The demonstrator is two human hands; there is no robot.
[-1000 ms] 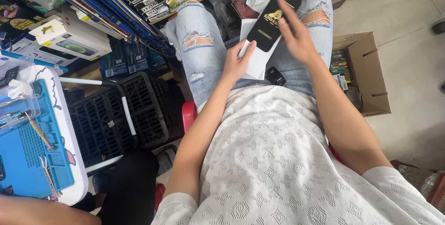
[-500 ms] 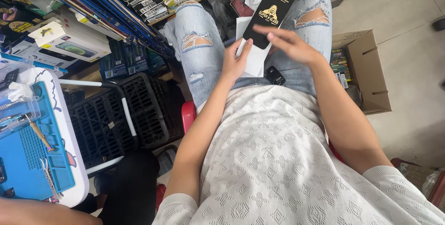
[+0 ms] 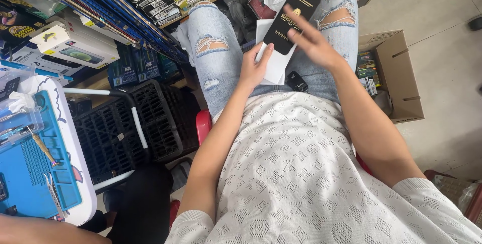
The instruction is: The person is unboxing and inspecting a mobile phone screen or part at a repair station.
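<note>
Two hands meet over the lap: the left hand [image 3: 253,68] grips a black flat packet [image 3: 292,19] with white paper [image 3: 273,70] behind. The right hand [image 3: 314,40] lies open-fingered on the packet's face, above the torn jeans [image 3: 213,48].

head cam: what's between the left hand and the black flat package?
In the head view, a white sheet or envelope lies between the left hand and the black flat package; the right hand rests on the package's top.

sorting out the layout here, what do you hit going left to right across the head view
blue work mat → black plastic crate → left hand → black flat package → right hand → open cardboard box
</note>
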